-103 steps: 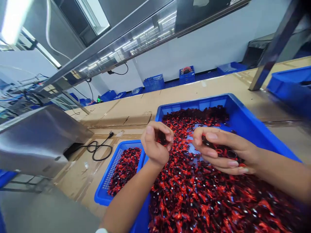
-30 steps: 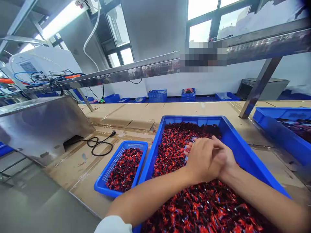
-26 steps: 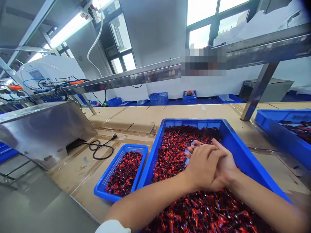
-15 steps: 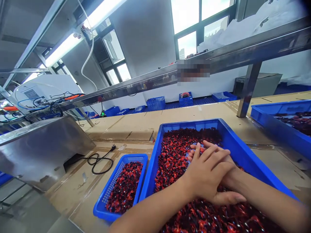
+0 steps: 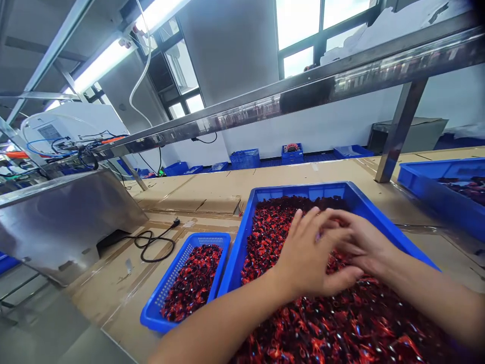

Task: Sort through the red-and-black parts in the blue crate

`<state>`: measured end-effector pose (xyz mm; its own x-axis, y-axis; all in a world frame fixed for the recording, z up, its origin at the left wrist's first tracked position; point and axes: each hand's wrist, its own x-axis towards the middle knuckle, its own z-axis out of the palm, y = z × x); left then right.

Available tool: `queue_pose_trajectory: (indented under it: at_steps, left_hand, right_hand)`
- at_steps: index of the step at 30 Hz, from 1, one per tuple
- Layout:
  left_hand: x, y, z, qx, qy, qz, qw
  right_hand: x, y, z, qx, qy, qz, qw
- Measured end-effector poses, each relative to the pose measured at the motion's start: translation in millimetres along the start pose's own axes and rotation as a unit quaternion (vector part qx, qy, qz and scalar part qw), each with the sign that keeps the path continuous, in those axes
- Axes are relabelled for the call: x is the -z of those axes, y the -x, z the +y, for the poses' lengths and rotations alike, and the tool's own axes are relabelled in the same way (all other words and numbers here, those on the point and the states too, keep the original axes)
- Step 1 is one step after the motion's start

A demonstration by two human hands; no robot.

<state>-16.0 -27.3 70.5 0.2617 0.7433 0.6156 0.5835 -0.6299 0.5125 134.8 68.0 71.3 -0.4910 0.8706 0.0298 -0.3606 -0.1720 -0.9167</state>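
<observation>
A large blue bin (image 5: 233, 263) holds a thick layer of small glossy dark-red and black pieces (image 5: 269, 222) whose kind I cannot make out. Above these pieces is my left hand (image 5: 308, 253), palm down, its fingers stretched and thumb apart, holding nothing visible. My right hand (image 5: 361, 237) comes in from the right with bent, parted fingers, partly hidden behind the left fingers and slightly blurred. The two hands overlap at the fingers; nothing shows gripped between them. Left of the bin, a smaller perforated blue basket (image 5: 164, 298) contains similar pieces.
Cardboard covers the table (image 5: 140, 298). A black power cord (image 5: 151, 245) lies coiled beside a metal housing (image 5: 68, 227) at left. A metal rail (image 5: 246, 108) on posts crosses behind the bin. Another blue bin (image 5: 435, 182) stands at right.
My left hand has shifted slightly left and up off the right hand, which it covered before. The right hand's fingers now bend more. The camera view has moved slightly.
</observation>
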Motion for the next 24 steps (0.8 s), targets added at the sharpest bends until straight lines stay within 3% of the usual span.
queue_pose_trajectory:
  at_steps: [2, 3, 4, 5, 7, 8, 9, 10, 13, 15, 20, 24]
  left_hand:
    - [2.8, -2, -5, 0.124, 0.122, 0.073, 0.982]
    - [3.3, -3, -7, 0.213, 0.214, 0.102, 0.948]
    - [2.9, -5, -8, 0.307, 0.321, 0.110, 0.889]
    - [1.7, -6, -9, 0.392, 0.428, 0.097, 0.809]
    - [-2.4, -8, -10, 0.498, 0.584, 0.023, 0.640]
    - [-4.7, -8, -11, 0.520, 0.625, -0.015, 0.583]
    - [-6.8, -8, -11, 0.530, 0.644, -0.044, 0.550]
    - [-8.1, -7, -11, 0.535, 0.649, -0.067, 0.537]
    - [-6.0, -6, -10, 0.540, 0.634, -0.116, 0.541]
    - [0.3, -7, -7, 0.539, 0.635, -0.115, 0.542]
    - [14.2, -12, 5, 0.539, 0.659, -0.087, 0.517]
    - [12.9, -14, 7, 0.539, 0.651, -0.101, 0.525]
  right_hand:
    - [4, 0, -13, -0.010, -0.030, -0.003, 1.000]
    - [3, 2, -18, 0.000, -0.040, 0.003, 0.999]
    - [1, 5, -21, 0.013, -0.047, 0.005, 0.999]
    - [-3, 9, -23, 0.027, -0.045, 0.003, 0.999]
    - [-13, 19, -23, 0.054, -0.006, -0.015, 0.998]
    - [-19, 24, -21, 0.066, 0.029, -0.027, 0.997]
    - [-24, 28, -18, 0.072, 0.072, -0.037, 0.994]
    - [-28, 33, -15, 0.071, 0.119, -0.043, 0.989]
    - [-36, 40, -7, 0.036, 0.229, -0.043, 0.972]
    - [-37, 42, -3, 0.012, 0.261, -0.040, 0.964]
    - [-27, 38, 3, 0.034, 0.226, -0.007, 0.974]
    - [-23, 37, 1, 0.043, 0.194, -0.035, 0.980]
